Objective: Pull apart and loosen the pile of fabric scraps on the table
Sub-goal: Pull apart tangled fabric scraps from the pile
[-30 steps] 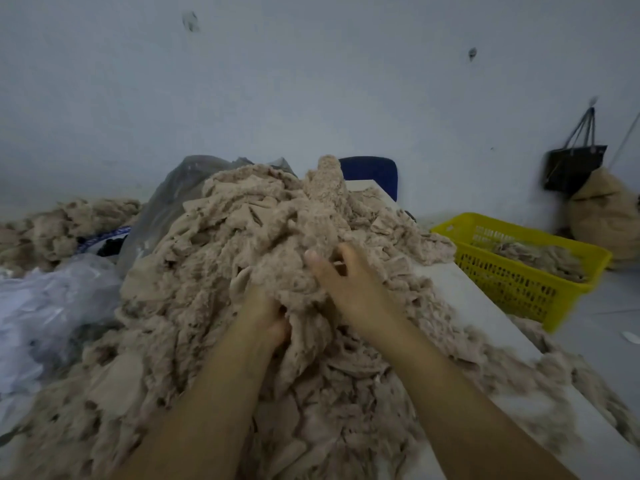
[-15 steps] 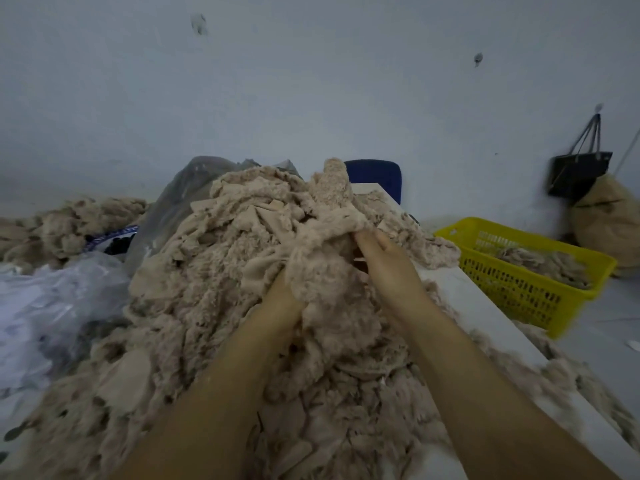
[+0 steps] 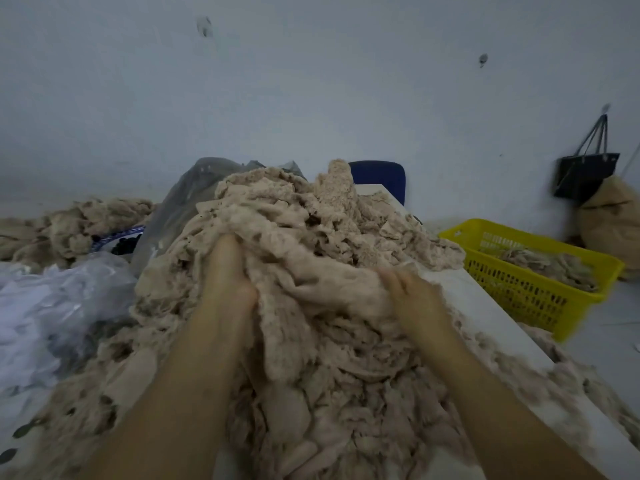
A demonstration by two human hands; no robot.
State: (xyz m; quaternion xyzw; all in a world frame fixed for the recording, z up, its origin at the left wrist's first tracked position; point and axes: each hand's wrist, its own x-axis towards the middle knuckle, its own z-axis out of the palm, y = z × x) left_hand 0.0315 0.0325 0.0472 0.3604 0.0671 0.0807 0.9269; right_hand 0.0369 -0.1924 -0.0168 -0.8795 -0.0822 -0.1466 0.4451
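A tall pile of beige fabric scraps [image 3: 298, 223] covers the white table [image 3: 485, 306] in front of me. My left hand [image 3: 227, 271] is buried in the left side of the heap, fingers hidden under the scraps. My right hand [image 3: 412, 296], blurred by motion, grips a clump of scraps near the pile's right side. A stretched band of fabric [image 3: 318, 285] spans between both hands.
A yellow plastic basket [image 3: 540, 292] with a few scraps stands right of the table. Clear and white plastic bags [image 3: 59, 306] lie at the left, with another beige heap [image 3: 69, 226] behind. A blue chair back [image 3: 381, 176] and a hanging black bag [image 3: 585, 174] are by the wall.
Both hands were close together high on the pile; they have moved apart and down, the right hand swinging right, stretching a clump of scraps between them.
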